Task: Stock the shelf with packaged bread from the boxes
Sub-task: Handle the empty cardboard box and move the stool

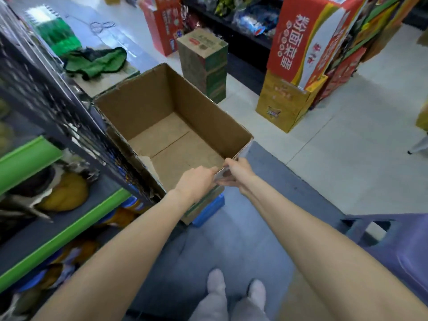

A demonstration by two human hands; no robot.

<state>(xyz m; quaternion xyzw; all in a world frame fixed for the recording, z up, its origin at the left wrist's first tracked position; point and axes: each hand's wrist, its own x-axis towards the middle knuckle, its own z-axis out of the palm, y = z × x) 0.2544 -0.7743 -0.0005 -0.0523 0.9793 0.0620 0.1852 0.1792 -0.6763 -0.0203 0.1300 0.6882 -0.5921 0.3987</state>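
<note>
- The shelf point(58, 156) runs down the left side, well out from the fingers of the left hand, its tiers edged in green; blurred packaged goods sit on it, yellowish and blue, and I cannot tell which of them is bread.
- An open cardboard box point(148, 105) stands straight ahead of both hands, hard against the shelf. Its bare brown floor shows; no packets lie inside it. It rests on something blue point(209, 209) that peeks out below the near corner.
- A purple plastic stool point(398, 246) stands off to the right, behind the right hand and well apart from it.
- Across the aisle, far beyond the fingertips, stacked cartons: a red one point(308, 40) tilted on a yellow one point(282, 105), and a green-and-brown one point(203, 63) beside them.
- A green cloth point(97, 60) lies past the far end of the box, well out of reach.
- The left hand point(196, 181) is at the near rim of the box, fingers curled over the edge and gripping the cardboard.
- The right hand point(234, 174) is just beside it at the near right corner, touching the same rim; thumb on top of the edge, fingers wrapped round the outside of the wall, pinching it.
- Both hands meet at that corner, almost touching each other.
- Below, the person's pale shoes point(236, 288) stand on grey flooring.
</note>
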